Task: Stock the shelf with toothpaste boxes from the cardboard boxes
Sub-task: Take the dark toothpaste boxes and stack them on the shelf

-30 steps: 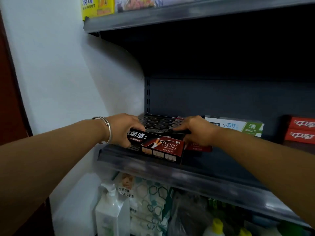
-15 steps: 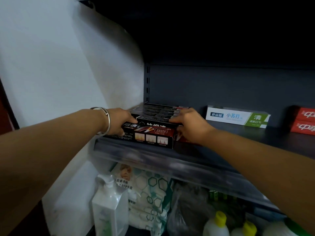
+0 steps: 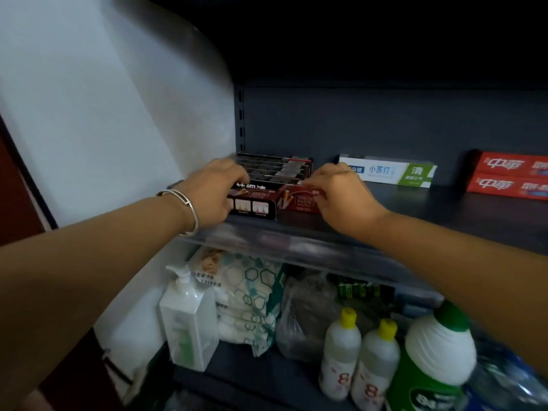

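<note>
Pump bottle (image 3: 186,317): being kept upright at the lower level's left end.
Patterned packs (image 3: 248,295): being stacked just beside it.
Yellow-capped bottles (image 3: 341,353): being stood together, right of a clear bag (image 3: 305,315).
Green-capped bottle (image 3: 439,348): being kept nearest the right.

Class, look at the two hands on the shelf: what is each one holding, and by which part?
Both grip the front black-and-red toothpaste box: left hand at its left end, right hand at its right end.

toothpaste boxes (image 3: 274,173) on shelf (image 3: 444,215) L end, bottles (image 3: 358,351) below
</note>
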### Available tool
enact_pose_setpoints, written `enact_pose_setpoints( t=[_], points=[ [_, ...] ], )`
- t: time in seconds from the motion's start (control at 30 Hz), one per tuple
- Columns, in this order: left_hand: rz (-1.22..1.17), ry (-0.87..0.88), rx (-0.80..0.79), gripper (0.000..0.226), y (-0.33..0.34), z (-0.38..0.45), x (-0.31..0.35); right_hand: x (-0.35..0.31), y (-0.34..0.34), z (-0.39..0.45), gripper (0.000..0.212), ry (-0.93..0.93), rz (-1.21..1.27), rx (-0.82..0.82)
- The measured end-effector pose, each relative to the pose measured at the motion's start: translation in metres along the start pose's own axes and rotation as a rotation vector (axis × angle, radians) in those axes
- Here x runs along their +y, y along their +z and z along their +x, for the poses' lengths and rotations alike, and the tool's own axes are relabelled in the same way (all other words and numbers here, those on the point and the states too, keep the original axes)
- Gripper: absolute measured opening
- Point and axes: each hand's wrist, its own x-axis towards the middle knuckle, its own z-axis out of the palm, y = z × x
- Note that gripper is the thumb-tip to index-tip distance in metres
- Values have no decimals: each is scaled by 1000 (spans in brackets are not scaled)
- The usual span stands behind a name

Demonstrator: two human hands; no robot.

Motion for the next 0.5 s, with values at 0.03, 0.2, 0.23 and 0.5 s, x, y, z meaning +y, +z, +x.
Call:
enact_pose_setpoints(
  t=[0.03,0.2,0.23,0.5],
  points=[
    [-28,32,32,46,2,-6,13,1,-3,-15,42,-5,10,24],
    [-131,184,39,38,26,-41,77,9,-7,-96,30,-184,25,131],
    [-137,206,22,37,33,-48,89,13,-6,-113,30,-192,22,115],
    [-309,260,-97,30,102,-99,190,50,13,-238,29,-103,106,-117]
  ],
)
